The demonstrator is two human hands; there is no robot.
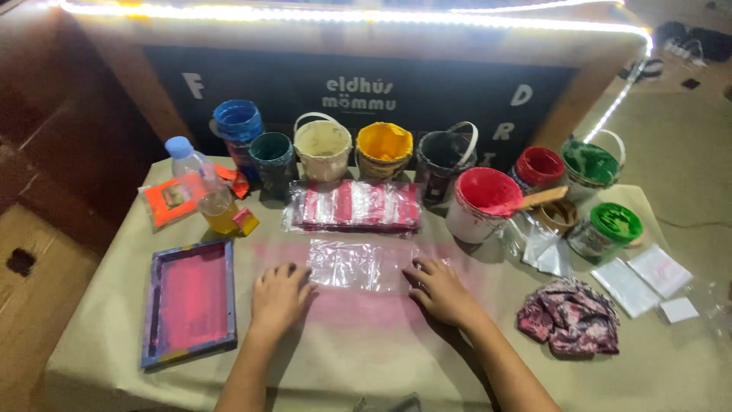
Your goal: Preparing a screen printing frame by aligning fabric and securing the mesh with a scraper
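A clear plastic bag (353,264) lies flat at the middle of the paper-covered table (366,358), on a pink-stained patch. The left hand (279,296) rests palm down with spread fingers at the bag's left edge; the right hand (440,290) lies flat at its right edge, fingertips on the plastic. Neither grips anything.

Nearer the person than the bag, the table is bare paper as far as its front edge. Left of the bag lies a pink screen frame (191,301); right of it, a crumpled stained rag (569,317). Just behind the bag sits a stack of pink-printed bags (354,206), then a row of paint buckets (381,149).

The bag's outline is hard to trace, being see-through and glossy. Both forearms are cut off by the lower picture edge.
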